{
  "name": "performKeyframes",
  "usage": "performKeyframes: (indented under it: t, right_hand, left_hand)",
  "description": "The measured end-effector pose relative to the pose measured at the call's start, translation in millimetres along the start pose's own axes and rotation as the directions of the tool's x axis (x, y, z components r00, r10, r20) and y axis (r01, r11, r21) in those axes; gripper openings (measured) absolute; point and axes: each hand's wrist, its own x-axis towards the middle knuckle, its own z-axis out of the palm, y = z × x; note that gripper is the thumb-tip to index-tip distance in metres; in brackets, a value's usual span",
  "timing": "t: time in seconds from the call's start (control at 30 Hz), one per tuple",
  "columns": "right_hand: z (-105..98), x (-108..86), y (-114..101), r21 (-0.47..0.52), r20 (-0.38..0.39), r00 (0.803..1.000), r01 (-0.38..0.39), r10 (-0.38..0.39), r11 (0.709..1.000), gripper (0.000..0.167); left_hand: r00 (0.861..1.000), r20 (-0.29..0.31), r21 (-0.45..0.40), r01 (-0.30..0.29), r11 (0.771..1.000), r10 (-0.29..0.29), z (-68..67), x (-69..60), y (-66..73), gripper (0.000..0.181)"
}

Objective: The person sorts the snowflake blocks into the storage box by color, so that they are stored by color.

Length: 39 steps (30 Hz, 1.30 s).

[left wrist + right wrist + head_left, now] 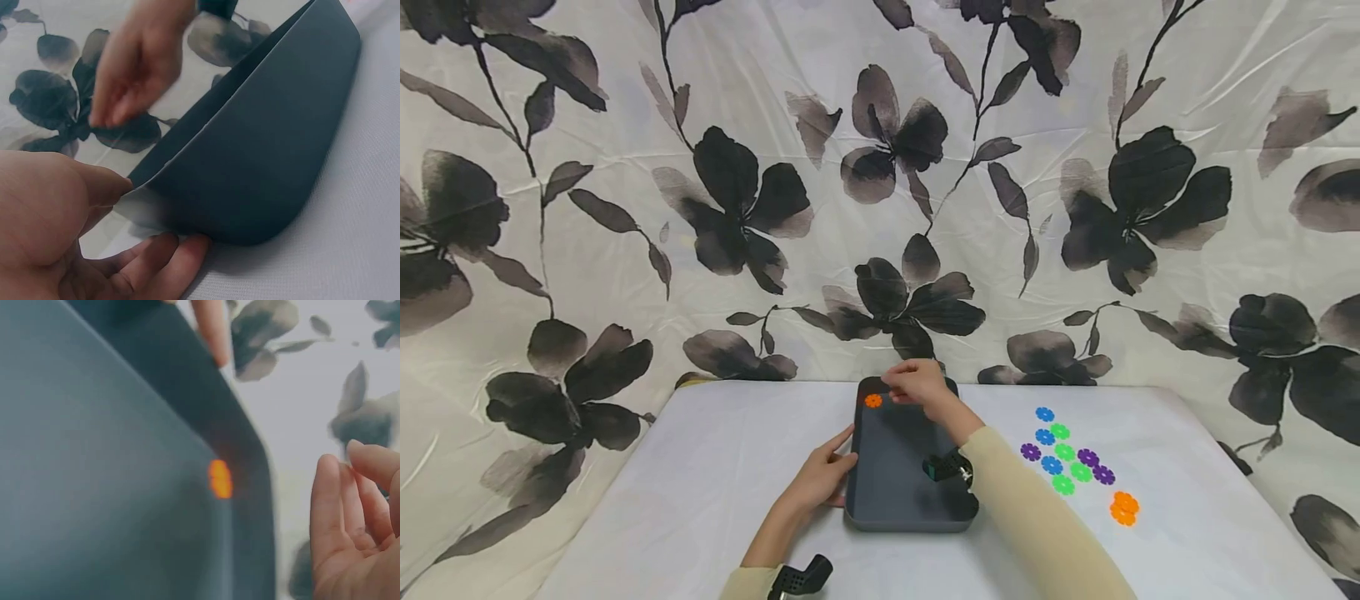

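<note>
A dark grey tray [898, 492] with raised walls sits on the white table, its long sides running away from me. My left hand [822, 477] grips its left wall; in the left wrist view the thumb lies at the rim and the fingers reach under the outer side [250, 144]. One orange flower-shaped disc [873, 401] lies inside, by the far left corner. Over the tray's far end hovers my right hand [921, 387]. In the right wrist view, its fingers [328, 494] are loosely bent with nothing visible between them, close to the orange disc [220, 479].
Right of the tray, several loose flower-shaped discs lie on the table: blue [1045, 437], green [1064, 452], purple [1087, 457], and an overlapping orange group [1124, 508] nearer me. A floral cloth [880, 217] hangs behind the table.
</note>
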Motion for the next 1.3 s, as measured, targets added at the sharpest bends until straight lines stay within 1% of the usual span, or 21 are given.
performKeyframes:
  t: [0.13, 0.23, 0.33, 0.43, 0.53, 0.73, 0.93, 1.1, 1.3]
  right_hand:
    - [-17.0, -21.2, -18.7, -0.064, 0.049, 0.998, 0.035, -0.032, 0.997, 0.02]
    - [-31.2, -39.7, -26.4, -0.111, 0.075, 0.996, 0.052, -0.043, 0.992, 0.021]
    - [-47.2, -56.1, -27.7, -0.155, 0.101, 0.993, 0.069, -0.054, 0.985, 0.023]
    - [-64.3, -71.3, -25.1, -0.177, 0.116, 0.992, 0.075, -0.055, 0.981, 0.023]
    - [-81.2, -85.7, -20.7, -0.196, 0.117, 0.992, 0.072, -0.05, 0.978, 0.023]
    - [-110.8, -111.5, -11.9, -0.259, 0.058, 0.998, 0.051, -0.037, 0.965, 0.026]
    - [-147.3, -133.1, 1.2, -0.297, 0.004, 1.0, -0.016, 0.018, 0.955, 0.028]
    - [-179.3, -152.3, 11.5, -0.324, -0.043, 0.998, -0.065, 0.054, 0.944, 0.033]
    - [-213.0, -172.0, 26.9, -0.351, -0.121, 0.988, -0.137, 0.1, 0.926, 0.032]
  left_hand:
    - [1.0, -0.006, -0.006, -0.004, 1.0, 0.004, 0.6, -0.3, -0.8, 0.054]
    - [1.0, -0.01, -0.012, -0.007, 1.0, 0.007, 0.9, -0.5, -0.8, 0.054]
    - [1.0, -0.011, -0.014, -0.001, 1.0, 0.001, 0.9, -0.6, -0.6, 0.054]
    - [1.0, -0.012, -0.011, 0.007, 1.0, -0.007, 1.3, -0.1, -0.2, 0.054]
    - [1.0, -0.016, -0.007, 0.012, 1.0, -0.012, 1.7, 0.2, 0.2, 0.053]
    - [1.0, -0.023, -0.001, 0.013, 1.0, -0.013, 1.9, 0.2, -0.2, 0.053]
    - [0.999, -0.036, 0.011, 0.019, 1.0, -0.019, 2.5, 0.6, -1.7, 0.053]
    - [0.999, -0.043, 0.022, 0.026, 0.999, -0.025, 3.4, 0.4, -2.8, 0.053]
    - [0.999, -0.04, 0.025, 0.026, 0.999, -0.025, 2.5, 1.8, -1.7, 0.053]
